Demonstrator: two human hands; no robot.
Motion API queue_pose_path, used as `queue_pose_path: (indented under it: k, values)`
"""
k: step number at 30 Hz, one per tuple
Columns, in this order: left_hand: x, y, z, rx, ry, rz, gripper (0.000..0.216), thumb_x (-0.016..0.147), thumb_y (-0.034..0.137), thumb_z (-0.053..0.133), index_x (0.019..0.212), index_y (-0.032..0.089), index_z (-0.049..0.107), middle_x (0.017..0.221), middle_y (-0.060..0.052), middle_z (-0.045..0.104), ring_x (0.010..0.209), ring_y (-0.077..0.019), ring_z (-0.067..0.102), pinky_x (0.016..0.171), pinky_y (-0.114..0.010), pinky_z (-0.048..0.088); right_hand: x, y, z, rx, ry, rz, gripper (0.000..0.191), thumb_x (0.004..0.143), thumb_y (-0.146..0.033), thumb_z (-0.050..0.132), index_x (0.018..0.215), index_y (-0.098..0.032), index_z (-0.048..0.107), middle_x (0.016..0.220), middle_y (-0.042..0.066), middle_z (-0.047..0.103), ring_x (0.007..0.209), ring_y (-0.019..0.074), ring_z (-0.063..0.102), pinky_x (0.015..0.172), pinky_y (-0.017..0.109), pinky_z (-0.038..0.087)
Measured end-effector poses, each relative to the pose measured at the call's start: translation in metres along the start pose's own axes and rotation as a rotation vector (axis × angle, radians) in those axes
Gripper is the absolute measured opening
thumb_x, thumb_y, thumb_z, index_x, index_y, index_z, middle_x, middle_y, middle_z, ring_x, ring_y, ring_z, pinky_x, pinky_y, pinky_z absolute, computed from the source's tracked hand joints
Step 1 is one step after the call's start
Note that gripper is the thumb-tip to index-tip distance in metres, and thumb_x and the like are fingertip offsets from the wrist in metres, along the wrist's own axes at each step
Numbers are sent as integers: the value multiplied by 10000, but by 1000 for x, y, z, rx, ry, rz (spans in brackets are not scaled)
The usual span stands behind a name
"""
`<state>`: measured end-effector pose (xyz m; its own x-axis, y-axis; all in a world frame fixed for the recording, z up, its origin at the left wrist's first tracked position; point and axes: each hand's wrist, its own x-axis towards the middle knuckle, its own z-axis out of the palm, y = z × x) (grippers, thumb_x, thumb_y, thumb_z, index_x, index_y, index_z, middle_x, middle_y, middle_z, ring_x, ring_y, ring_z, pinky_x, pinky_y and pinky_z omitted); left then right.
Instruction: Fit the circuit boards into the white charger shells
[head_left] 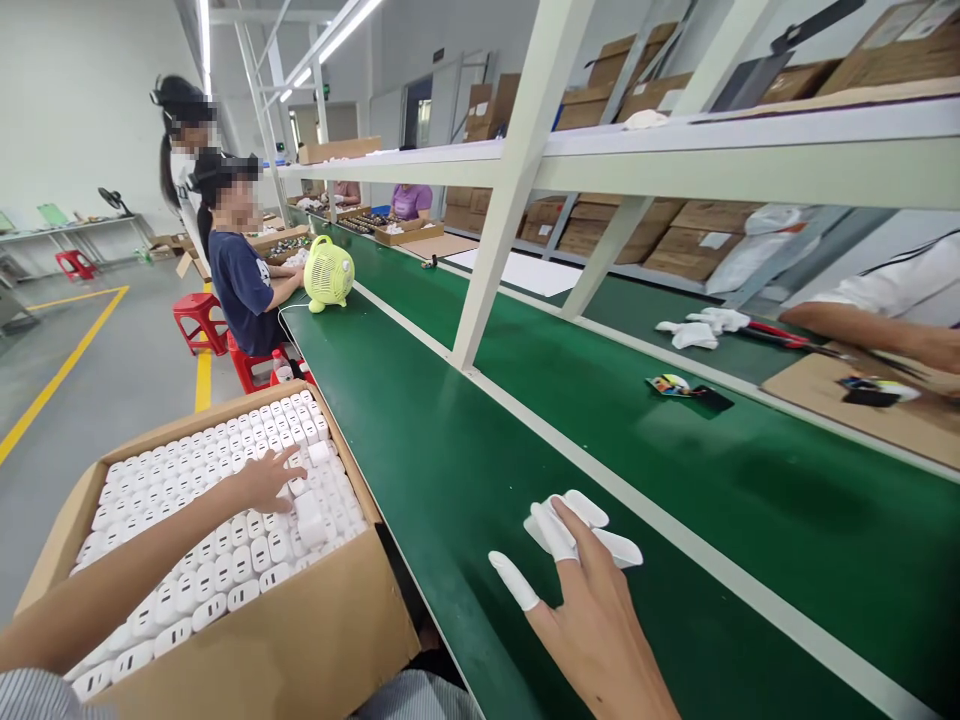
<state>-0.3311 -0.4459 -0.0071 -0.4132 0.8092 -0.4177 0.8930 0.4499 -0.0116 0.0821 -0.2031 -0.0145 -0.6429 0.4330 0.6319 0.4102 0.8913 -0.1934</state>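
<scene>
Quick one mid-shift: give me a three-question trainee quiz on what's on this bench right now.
1. True or false: the right hand rests on the green belt.
2. Where does the left hand reach? A) yellow fan B) cardboard box of white adapters
3. What covers the right hand's fingertips?

Key: 1 true; 2 B; 3 white finger cots.

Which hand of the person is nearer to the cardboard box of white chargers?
Left. The left hand reaches into the cardboard box, touching the white chargers. The right hand rests apart on the green belt.
</scene>
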Motion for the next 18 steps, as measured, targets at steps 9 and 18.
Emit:
queue_pose_path:
  k: [9,18]
  values:
    - [16,8,2,20,-77,-67,724,637,331,857,1330,380,652,1715,-141,230,1312,-570,488,766,-605,573,-12,-3,-8,56,7,-43,504,1082,-409,441,1518,-161,401,1531,264,442,1464,446,428,1099,665,482]
    - [1,8,-1,59,-29,-11,584,755,332,786,1321,380,649,1686,-145,268,1299,-527,500,920,-680,475,-28,-6,-9,124,10,-3,568,1071,-400,497,1573,-181,344,1585,232,396,1504,417,384,1175,646,432]
